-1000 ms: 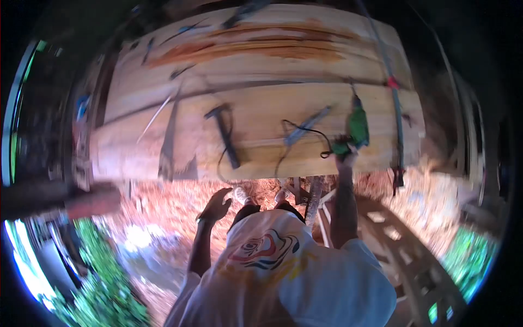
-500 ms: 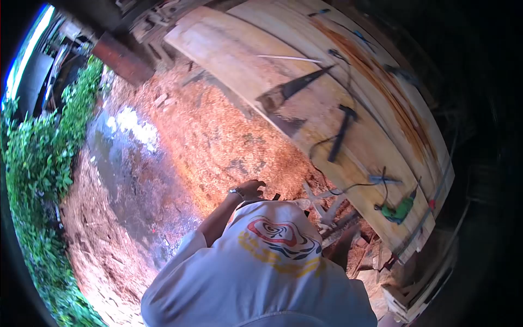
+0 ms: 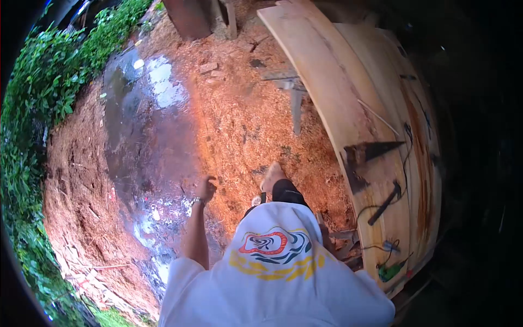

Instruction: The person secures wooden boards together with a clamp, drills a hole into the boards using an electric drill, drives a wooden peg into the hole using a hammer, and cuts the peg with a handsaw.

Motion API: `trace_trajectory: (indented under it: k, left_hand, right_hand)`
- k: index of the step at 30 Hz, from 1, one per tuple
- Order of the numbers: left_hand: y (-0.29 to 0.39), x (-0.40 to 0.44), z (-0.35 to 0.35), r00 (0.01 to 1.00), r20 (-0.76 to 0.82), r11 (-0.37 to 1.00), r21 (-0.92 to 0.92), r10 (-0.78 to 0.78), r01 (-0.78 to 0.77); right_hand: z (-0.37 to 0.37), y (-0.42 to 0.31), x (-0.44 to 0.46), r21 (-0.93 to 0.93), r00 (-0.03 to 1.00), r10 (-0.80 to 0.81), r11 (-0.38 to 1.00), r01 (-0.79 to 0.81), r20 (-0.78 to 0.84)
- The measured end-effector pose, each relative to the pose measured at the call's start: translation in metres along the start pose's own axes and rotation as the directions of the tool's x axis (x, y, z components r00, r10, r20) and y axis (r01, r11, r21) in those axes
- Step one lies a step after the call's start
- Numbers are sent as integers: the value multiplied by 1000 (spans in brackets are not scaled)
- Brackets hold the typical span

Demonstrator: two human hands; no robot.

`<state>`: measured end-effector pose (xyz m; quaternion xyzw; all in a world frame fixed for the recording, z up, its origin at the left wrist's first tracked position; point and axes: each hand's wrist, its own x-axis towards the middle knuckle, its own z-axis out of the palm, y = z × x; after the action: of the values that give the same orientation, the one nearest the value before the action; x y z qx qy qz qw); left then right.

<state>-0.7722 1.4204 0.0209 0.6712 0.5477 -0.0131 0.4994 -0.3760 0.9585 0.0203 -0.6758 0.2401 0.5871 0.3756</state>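
My left hand (image 3: 206, 188) hangs over the ground with a watch at the wrist; its fingers are loosely curled and apart, with nothing seen in them. My right hand is hidden beside my body. To my right stands a wooden bench of long planks (image 3: 327, 71). On it lie a handsaw (image 3: 376, 151), a hammer (image 3: 385, 204), a thin light stick (image 3: 378, 116), a blue tool (image 3: 390, 246) and a green power drill (image 3: 391, 271) with a black cord.
Wood shavings (image 3: 245, 120) cover the ground beside the bench. A wet dark patch (image 3: 147, 125) lies to my left, with green plants (image 3: 49, 82) beyond it. A reddish post (image 3: 188, 16) stands ahead, and wood pieces (image 3: 296, 103) lie near the bench.
The view has turned left, and the bench now runs along my right side. My right hand, earlier on the green drill, has left it and gone out of sight. A foot has stepped forward.
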Motion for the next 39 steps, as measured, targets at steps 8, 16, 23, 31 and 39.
trace_trajectory:
  k: [8, 16, 23, 31, 39]
  left_hand:
    - [-96, -16, 16, 717, 48, 554, -599, -695, 578]
    - [12, 147, -59, 776, 188, 641, -465, -602, 611]
    - [79, 408, -200, 843, 187, 752, -386, -504, 535]
    - [197, 713, -516, 856, 57, 797, -337, -514, 501]
    - [407, 1028, -602, 984, 46, 979, 120, -172, 165]
  right_hand:
    - [212, -342, 127, -436, 872, 223, 900, -12, 436]
    - [459, -642, 209, -331, 358, -843, 231, 915, 401]
    - [480, -817, 151, -904, -172, -957, 148, 400, -233]
    - [462, -786, 185, -652, -31, -651, 758, 16, -758]
    - [475, -841, 213, -338, -107, -350, 934, -118, -931]
